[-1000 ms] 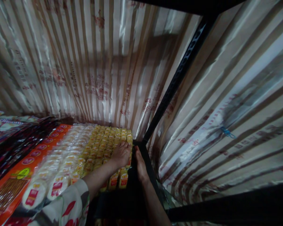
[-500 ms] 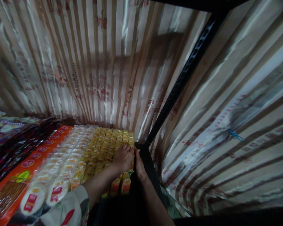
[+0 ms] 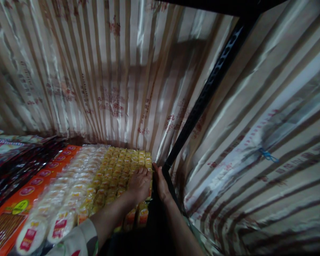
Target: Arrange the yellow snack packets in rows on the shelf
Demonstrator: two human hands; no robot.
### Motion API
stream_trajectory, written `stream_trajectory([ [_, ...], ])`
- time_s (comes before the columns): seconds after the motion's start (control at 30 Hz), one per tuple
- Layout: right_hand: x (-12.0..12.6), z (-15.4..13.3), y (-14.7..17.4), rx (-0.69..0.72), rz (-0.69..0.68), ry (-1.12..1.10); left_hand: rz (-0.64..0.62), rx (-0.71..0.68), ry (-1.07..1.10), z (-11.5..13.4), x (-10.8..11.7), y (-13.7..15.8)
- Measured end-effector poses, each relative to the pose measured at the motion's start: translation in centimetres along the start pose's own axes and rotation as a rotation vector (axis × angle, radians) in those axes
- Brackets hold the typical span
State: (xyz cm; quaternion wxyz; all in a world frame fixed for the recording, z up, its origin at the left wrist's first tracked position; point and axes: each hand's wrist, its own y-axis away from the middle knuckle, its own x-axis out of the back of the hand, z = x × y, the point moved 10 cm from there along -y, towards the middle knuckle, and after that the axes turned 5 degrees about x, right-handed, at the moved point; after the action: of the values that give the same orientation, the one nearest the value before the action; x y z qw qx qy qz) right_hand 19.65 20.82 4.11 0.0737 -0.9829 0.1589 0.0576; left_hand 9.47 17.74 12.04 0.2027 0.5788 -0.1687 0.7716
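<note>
Rows of small yellow-wrapped snack packets (image 3: 114,167) stand packed together on a dark shelf. My left hand (image 3: 140,183) lies palm down on the right end of these rows, its fingers stretched forward over the packet tops. My right hand (image 3: 162,185) is held on edge at the right side of the rows, fingers pointing away and straight. A narrow dark gap seems to part it from the packets. Neither hand grips a packet. Under my left forearm, the front packets are partly hidden.
Left of the yellow packets run clear-wrapped round white cakes (image 3: 61,222), an orange pack (image 3: 21,206) of brown sticks, and dark shiny packs (image 3: 24,163). A black slotted post (image 3: 202,103) rises at the right corner. Striped printed sheeting (image 3: 109,71) hangs behind, with a blue tie (image 3: 268,155).
My right hand has shifted slightly right, away from the packets' side. My left hand has drawn a little toward me over the packets. The view has tilted slightly.
</note>
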Motion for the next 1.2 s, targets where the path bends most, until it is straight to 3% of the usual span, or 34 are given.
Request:
stream_trajectory([
  [0.2, 1.5, -1.7, 4.6, 0.021, 0.110, -0.139, 0.016, 0.011, 0.020, -0.3, 0.0, 0.2],
  [0.4, 4.2, -1.6, 10.7, -0.004, 0.253, -0.031, -0.030, -0.083, -0.015, 0.0, -0.3, 0.3],
  [0.53, 5.3, -2.3, 13.9, 0.027, 0.286, 0.033, 0.015, -0.111, 0.012, 0.8, 1.7, 0.9],
  [0.67, 5.5, -3.9, 18.8, 0.065, 0.372, 0.071, 0.209, -0.104, 0.198, 1.2, 5.3, 5.4],
  [0.73, 4.8, -3.6, 21.9, 0.034, 0.377, 0.088, 0.247, -0.111, 0.344, 1.3, 5.2, 9.7],
  [0.8, 3.5, -2.1, 25.1, -0.036, 0.329, 0.134, 0.193, -0.127, 0.476, 1.3, 2.8, 14.7],
  [0.9, 0.7, 2.4, 29.1, -0.178, 0.115, 0.269, -0.074, -0.130, 0.594, 1.2, -4.8, 22.2],
  [1.0, -1.2, 8.1, 32.1, -0.363, -0.080, 0.440, -0.292, 0.132, 0.630, -2.1, -13.1, 27.8],
  [1.1, -2.0, 11.5, 33.2, -0.433, -0.217, 0.631, -0.456, 0.360, 0.502, -5.6, -18.9, 30.9],
  [1.2, -3.4, 12.2, 32.3, -0.361, -0.360, 0.752, -0.493, 0.423, 0.480, -7.1, -20.9, 31.0],
])
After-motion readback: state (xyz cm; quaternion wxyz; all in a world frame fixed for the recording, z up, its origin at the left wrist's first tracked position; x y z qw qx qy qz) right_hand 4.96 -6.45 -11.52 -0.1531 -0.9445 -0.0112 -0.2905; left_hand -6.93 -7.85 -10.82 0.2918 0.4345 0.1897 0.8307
